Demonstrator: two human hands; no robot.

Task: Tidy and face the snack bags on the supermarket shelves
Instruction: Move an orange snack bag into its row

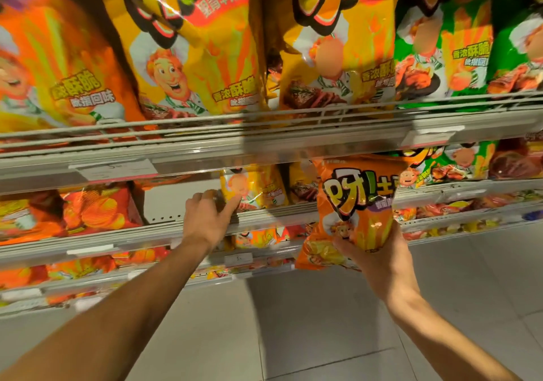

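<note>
- Right hand (379, 258) fingers curl around an orange bag (352, 204)'s lower end; bag upright, long axis vertical, front facing the viewer.
- Left hand (207, 219) fingers reach into the shelf (264, 213), touching a yellow bag (255, 188); grip unclear.

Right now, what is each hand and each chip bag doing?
Right hand: grips the small orange snack bag from below.
Small orange snack bag: upright, off the shelf, front facing out.
Left hand: touches the small yellow snack bag.
Small yellow snack bag: standing on the middle shelf.

Head camera looks forward and down, close to the shelves (264, 133); single view.
</note>
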